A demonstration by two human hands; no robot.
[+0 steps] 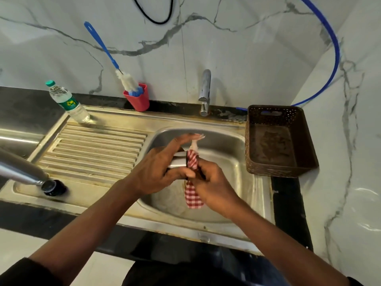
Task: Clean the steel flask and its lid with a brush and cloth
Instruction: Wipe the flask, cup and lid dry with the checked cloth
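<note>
Over the sink basin [231, 145] my left hand [158, 170] grips the steel lid [178, 161], fingers wrapped over its top. My right hand [214, 186] pinches a red-and-white checked cloth [192, 195] against the lid's open side; the cloth's ends stick out above and hang below my fingers. The steel flask [18, 168] lies on its side on the draining board at the left, its dark mouth toward the sink. A blue-handled bottle brush [115, 65] stands in a red cup [137, 99] at the back.
A plastic water bottle [68, 103] stands at the draining board's back left. The tap [205, 91] rises behind the basin. A brown perforated basket [278, 141] sits on the counter to the right. A blue hose [334, 58] runs down the marble wall.
</note>
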